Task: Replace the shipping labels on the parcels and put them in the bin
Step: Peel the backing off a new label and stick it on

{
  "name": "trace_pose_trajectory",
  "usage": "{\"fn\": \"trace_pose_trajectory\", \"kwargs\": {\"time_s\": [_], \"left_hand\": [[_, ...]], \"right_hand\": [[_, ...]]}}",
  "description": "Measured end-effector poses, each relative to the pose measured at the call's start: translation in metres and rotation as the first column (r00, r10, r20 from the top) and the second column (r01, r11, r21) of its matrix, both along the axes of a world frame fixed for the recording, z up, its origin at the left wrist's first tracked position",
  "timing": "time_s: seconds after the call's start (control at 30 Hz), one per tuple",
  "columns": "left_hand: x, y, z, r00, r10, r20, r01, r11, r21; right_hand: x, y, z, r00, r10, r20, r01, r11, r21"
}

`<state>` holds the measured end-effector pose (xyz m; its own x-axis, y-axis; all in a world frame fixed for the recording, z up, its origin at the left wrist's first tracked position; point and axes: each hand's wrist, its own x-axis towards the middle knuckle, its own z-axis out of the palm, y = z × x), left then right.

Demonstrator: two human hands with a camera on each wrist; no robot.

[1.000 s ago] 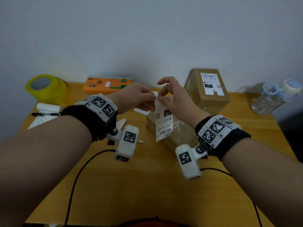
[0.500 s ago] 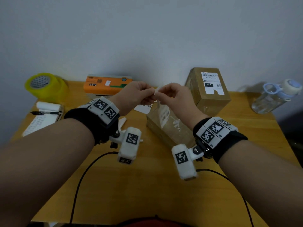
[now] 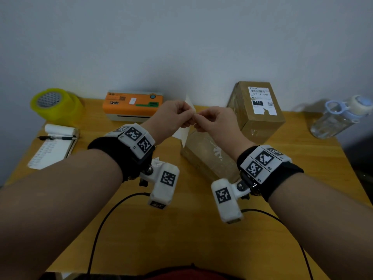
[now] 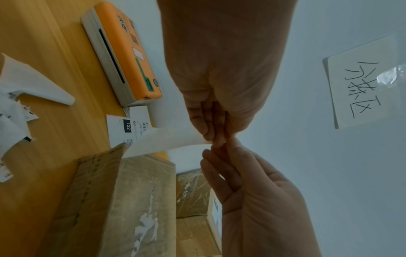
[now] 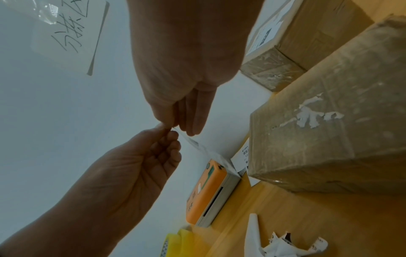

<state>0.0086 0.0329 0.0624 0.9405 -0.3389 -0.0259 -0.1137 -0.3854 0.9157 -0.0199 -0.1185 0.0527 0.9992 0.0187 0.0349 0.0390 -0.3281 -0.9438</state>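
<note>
Both hands meet above the near parcel, a brown taped box with torn label residue on top. My left hand pinches the upper corner of a white shipping label, whose blank side shows. My right hand pinches the same corner, fingertips against the left hand's. In the left wrist view the label curves down toward the parcel. The right wrist view shows the label edge-on. A second parcel stands behind on the right and bears a torn printed label.
An orange label printer sits at the back with a printed label lying by it. Yellow tape and a notepad with a pen are on the left, a water bottle on the right. Torn label scraps lie near.
The hands rose and drew together at the label's corner. The label turned from hanging with its printed face toward me to its blank side.
</note>
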Motion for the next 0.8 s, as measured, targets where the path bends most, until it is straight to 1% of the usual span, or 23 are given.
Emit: {"fn": "trace_pose_trajectory", "kwargs": {"time_s": [0.17, 0.3, 0.4, 0.5, 0.8], "left_hand": [[-0.0004, -0.0035, -0.0030, 0.998, 0.018, 0.058, -0.021, 0.998, 0.055], [-0.0004, -0.0026, -0.0049, 0.992, -0.001, 0.124, -0.017, 0.989, 0.144], [-0.0005, -0.0005, -0.0055, 0.991, -0.029, 0.131, 0.003, 0.981, 0.194], [-0.0006, -0.0006, -0.0051, 0.990, -0.043, 0.133, 0.013, 0.975, 0.222], [-0.0035, -0.0094, -0.0087, 0.988, -0.036, 0.149, -0.012, 0.952, 0.306]], "right_hand": [[0.0011, 0.0018, -0.0018, 0.999, -0.034, -0.016, 0.033, 0.999, -0.040], [0.0001, 0.0013, -0.0003, 0.995, -0.001, -0.102, 0.000, 1.000, -0.006], [-0.0003, 0.0000, 0.0023, 0.990, 0.020, -0.142, -0.022, 1.000, -0.013], [0.0007, 0.0001, 0.0032, 0.987, 0.010, -0.160, -0.015, 0.999, -0.035], [0.0037, -0.0007, 0.0046, 0.984, -0.033, -0.176, 0.011, 0.992, -0.123]]}}
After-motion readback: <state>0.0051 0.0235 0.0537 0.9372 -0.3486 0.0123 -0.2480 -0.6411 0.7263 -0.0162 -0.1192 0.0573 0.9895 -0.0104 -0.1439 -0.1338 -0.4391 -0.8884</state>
